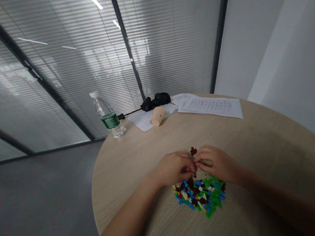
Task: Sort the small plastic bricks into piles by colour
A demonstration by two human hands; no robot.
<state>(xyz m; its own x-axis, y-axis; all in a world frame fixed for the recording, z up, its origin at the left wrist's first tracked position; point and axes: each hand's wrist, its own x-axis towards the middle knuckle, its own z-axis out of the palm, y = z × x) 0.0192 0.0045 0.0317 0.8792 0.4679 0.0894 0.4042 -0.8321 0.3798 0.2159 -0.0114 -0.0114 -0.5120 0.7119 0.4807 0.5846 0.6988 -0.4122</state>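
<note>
My left hand and my right hand meet above a table, fingers curled together. A small dark brown piece of joined mini bricks sticks up between their fingertips and seems held by both. Its lower part is hidden by my fingers. Just below my hands lies a loose heap of tiny plastic bricks in green, blue, brown, white, red and yellow. My left hand's heel is nearly touching the heap's upper edge.
The round light wood table holds a capped water bottle, a paper cup on its side, printed sheets, a plain sheet, and a black bundle with a cable. Glass partitions with blinds stand behind.
</note>
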